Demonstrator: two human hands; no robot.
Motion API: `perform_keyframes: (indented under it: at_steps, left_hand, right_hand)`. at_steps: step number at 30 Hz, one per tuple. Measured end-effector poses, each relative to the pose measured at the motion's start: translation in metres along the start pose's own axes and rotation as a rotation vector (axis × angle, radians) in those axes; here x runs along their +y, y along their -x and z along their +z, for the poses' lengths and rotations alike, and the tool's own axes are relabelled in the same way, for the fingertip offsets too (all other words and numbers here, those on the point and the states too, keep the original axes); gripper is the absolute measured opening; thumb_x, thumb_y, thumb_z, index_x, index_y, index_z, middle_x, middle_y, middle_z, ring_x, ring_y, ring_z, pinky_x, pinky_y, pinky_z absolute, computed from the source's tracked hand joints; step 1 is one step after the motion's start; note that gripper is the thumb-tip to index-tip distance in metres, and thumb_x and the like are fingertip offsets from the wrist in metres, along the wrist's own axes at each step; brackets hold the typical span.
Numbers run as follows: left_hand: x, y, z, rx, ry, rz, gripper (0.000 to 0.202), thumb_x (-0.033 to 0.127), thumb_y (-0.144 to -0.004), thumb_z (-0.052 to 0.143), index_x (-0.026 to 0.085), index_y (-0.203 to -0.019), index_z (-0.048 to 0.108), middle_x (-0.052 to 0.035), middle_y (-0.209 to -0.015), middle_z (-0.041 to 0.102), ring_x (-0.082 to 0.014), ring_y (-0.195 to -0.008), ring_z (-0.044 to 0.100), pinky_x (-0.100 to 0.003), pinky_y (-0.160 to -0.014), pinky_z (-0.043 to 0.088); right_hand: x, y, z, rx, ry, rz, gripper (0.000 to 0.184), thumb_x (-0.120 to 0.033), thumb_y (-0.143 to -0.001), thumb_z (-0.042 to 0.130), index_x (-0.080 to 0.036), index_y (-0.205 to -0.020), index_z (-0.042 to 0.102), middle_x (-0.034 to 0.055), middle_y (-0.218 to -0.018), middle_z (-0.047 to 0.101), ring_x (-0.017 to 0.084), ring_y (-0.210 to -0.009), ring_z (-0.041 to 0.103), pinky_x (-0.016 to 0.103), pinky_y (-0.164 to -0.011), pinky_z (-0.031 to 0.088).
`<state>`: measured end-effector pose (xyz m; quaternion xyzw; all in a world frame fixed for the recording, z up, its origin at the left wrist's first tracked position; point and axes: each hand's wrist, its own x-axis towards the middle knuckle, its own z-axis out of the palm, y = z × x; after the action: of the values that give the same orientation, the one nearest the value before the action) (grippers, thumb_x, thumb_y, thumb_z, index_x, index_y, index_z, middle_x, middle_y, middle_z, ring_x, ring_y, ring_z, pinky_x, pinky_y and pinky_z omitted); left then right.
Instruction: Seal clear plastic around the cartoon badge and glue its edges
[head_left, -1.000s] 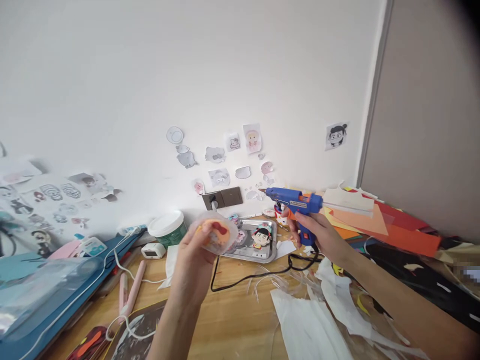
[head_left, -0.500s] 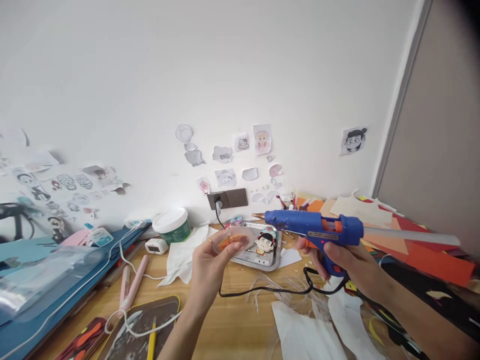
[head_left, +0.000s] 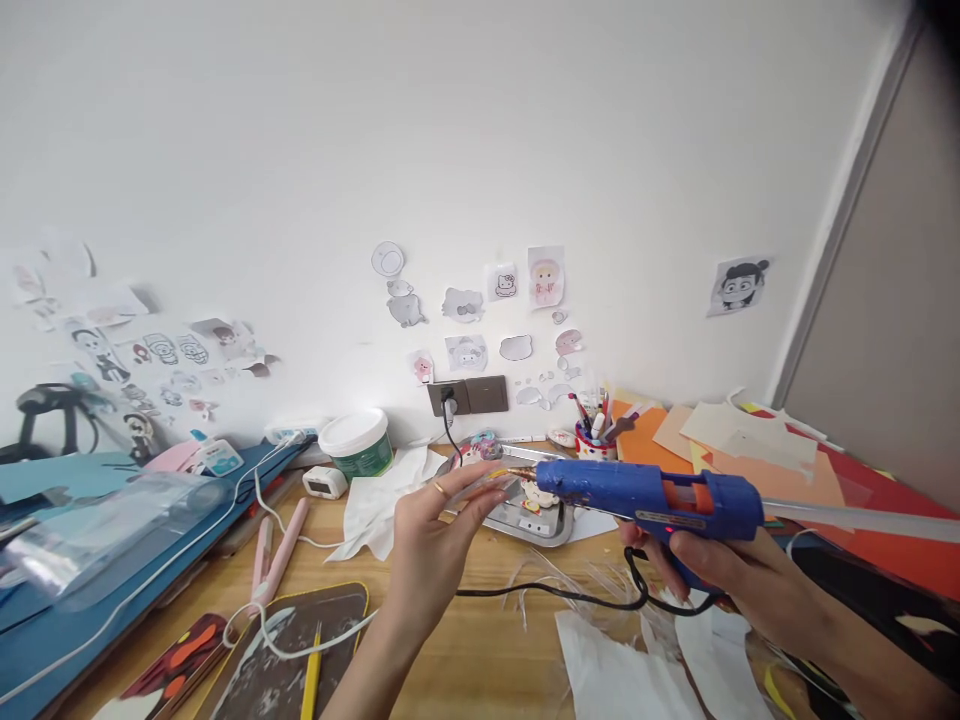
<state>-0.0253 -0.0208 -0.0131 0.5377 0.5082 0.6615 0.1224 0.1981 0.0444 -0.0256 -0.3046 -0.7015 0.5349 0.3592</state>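
My right hand (head_left: 724, 565) is wrapped around the grip of a blue hot glue gun (head_left: 615, 492), which has a clear glue stick (head_left: 847, 514) sticking out of its back. My left hand (head_left: 435, 535) pinches a thin, translucent round piece (head_left: 480, 481) between thumb and fingers, now seen nearly edge-on. The gun's nozzle is at the right edge of that piece; whether it touches I cannot tell. Behind the hands lies a metal tray (head_left: 556, 540) with a small cartoon-face piece (head_left: 537, 494) in it, partly hidden.
A black cord (head_left: 555, 596) crosses the wooden desk. Left are a white-lidded tub (head_left: 356, 440), a small white clock (head_left: 325, 483), a pink hair straightener (head_left: 281, 550) and yellow tweezers (head_left: 312, 675). Right are coloured sheets (head_left: 795, 480), white tissue (head_left: 622, 670) and a pen cup (head_left: 595, 442).
The glue gun's nozzle has come down and left to the round piece. My left hand has tilted the piece from showing its face to nearly edge-on. The view has shifted slightly.
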Motion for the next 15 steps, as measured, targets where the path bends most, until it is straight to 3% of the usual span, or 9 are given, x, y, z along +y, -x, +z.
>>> perform_keyframes:
  at_steps: [5,9,15]
  left_hand:
    - [-0.001,0.001,0.001,-0.015,-0.010,0.011,0.019,0.017,-0.068,0.069,0.025,-0.085,0.072,-0.0035,-0.078,0.074,-0.0225,-0.075,0.069,-0.031,-0.073,0.052]
    - [-0.004,0.002,0.001,-0.019,-0.029,0.042,0.019,0.017,-0.069,0.069,0.024,-0.086,0.071,-0.0022,-0.077,0.074,-0.0209,-0.074,0.069,-0.029,-0.071,0.054]
    - [-0.013,0.003,-0.002,-0.106,-0.071,0.165,0.023,0.014,-0.073,0.064,0.022,-0.094,0.066,0.0006,-0.083,0.074,-0.0167,-0.076,0.069,-0.025,-0.071,0.056]
  right_hand:
    - [0.005,-0.002,-0.003,-0.053,0.011,-0.013,0.039,-0.064,-0.069,0.053,-0.029,-0.078,0.068,0.0033,-0.056,0.053,0.019,-0.047,0.044,0.046,-0.064,0.043]
    - [0.010,-0.002,-0.007,-0.101,0.062,0.005,0.040,-0.063,-0.072,0.050,-0.027,-0.079,0.066,0.0057,-0.068,0.057,0.019,-0.049,0.047,0.039,-0.054,0.042]
    - [0.004,0.003,0.001,0.032,0.123,0.003,0.046,-0.065,-0.069,0.051,-0.020,-0.065,0.059,0.0006,-0.052,0.049,0.018,-0.051,0.047,0.034,-0.053,0.037]
